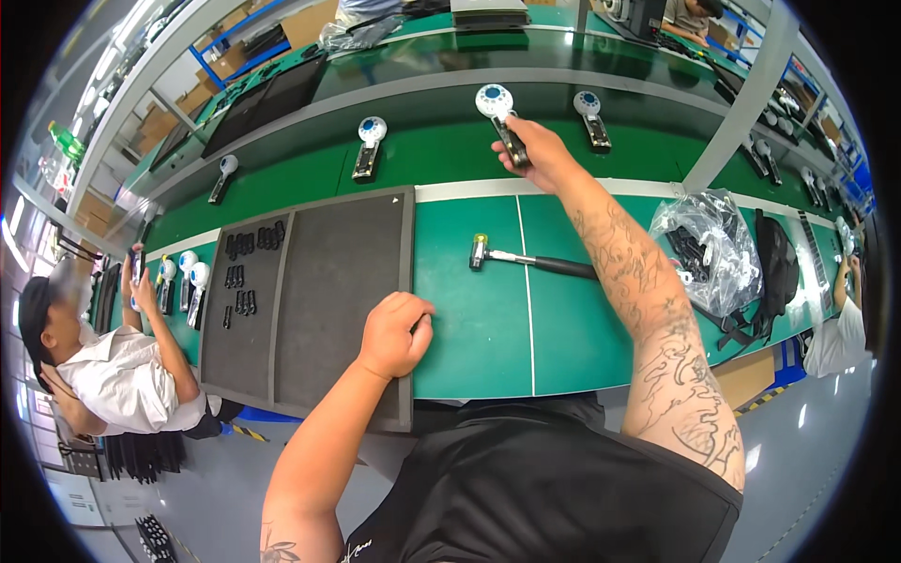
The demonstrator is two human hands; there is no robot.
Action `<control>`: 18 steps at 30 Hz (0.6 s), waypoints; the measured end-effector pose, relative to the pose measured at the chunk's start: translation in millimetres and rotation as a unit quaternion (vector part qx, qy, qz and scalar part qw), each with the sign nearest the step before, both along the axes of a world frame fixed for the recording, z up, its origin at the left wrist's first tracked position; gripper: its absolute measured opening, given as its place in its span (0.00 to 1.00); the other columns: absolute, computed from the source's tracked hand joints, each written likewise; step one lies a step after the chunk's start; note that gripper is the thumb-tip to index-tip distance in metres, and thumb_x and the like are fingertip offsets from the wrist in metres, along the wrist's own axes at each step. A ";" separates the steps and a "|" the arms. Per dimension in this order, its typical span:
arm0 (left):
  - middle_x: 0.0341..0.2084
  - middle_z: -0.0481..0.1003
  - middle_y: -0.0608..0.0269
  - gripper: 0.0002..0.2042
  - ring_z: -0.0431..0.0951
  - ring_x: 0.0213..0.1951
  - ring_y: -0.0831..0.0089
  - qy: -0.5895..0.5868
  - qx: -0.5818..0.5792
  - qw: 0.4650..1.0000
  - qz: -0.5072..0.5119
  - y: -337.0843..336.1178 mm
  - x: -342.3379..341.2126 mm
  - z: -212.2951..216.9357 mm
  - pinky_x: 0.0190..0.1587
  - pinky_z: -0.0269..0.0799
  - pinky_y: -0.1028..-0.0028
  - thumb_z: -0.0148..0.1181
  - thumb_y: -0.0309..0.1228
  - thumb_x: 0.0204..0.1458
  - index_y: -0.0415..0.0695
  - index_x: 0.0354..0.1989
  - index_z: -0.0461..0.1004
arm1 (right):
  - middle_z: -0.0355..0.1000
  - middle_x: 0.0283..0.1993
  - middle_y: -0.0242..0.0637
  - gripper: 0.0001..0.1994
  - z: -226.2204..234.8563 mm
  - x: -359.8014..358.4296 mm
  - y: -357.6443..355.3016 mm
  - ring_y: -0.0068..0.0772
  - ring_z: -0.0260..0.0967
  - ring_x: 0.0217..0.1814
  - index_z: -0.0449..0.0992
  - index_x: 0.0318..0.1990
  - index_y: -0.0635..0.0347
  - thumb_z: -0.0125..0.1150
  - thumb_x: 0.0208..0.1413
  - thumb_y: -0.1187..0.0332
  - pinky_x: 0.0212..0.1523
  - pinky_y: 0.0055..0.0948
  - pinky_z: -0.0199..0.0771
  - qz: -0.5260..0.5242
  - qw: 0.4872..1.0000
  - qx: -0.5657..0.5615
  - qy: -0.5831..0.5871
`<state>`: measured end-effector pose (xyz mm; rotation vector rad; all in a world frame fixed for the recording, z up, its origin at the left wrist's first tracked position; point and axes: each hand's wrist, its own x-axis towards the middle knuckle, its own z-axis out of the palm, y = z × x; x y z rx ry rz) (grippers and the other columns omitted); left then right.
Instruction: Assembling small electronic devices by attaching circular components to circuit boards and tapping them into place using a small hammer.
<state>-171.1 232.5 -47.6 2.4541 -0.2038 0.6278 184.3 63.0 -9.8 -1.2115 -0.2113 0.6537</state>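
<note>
Shirt (554, 479) near; right hand (539, 154) wrapped around a device (495, 101), far.
Left hand (396, 335) fisted, well apart; device lies far-right of it, long axis roughly near–far.

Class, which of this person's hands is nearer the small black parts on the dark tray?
Left. The left hand is at the right edge of the dark tray, right of the small black parts; the right hand is farther right and forward, gripping a white-headed device.
</note>
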 end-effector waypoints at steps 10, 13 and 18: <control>0.30 0.78 0.61 0.07 0.74 0.32 0.60 -0.010 -0.009 1.000 0.007 1.9 -6.7 -4.3 0.39 0.73 0.68 0.60 0.19 0.49 0.40 0.35 0.80 | 0.83 0.46 0.43 0.14 -46.3 31.3 22.3 0.46 0.81 0.39 0.79 0.55 0.52 0.53 0.67 0.63 0.38 0.41 0.83 -0.044 0.780 -0.505 -0.366; 0.30 0.78 0.61 0.07 0.75 0.32 0.60 -0.017 -0.011 1.000 0.005 2.3 -5.0 -5.2 0.39 0.73 0.68 0.60 0.20 0.49 0.41 0.35 0.80 | 0.83 0.47 0.48 0.13 -35.8 8.1 5.8 0.53 0.82 0.49 0.80 0.51 0.56 0.54 0.67 0.62 0.48 0.50 0.81 -0.030 0.639 -0.630 -0.440; 0.31 0.79 0.61 0.07 0.76 0.32 0.59 -0.020 -0.007 1.000 0.000 1.7 -6.7 -5.4 0.38 0.74 0.67 0.61 0.21 0.49 0.43 0.36 0.80 | 0.83 0.43 0.48 0.15 -9.7 -85.4 -53.1 0.58 0.80 0.46 0.85 0.43 0.60 0.61 0.65 0.57 0.51 0.52 0.80 0.006 0.665 -0.469 -0.582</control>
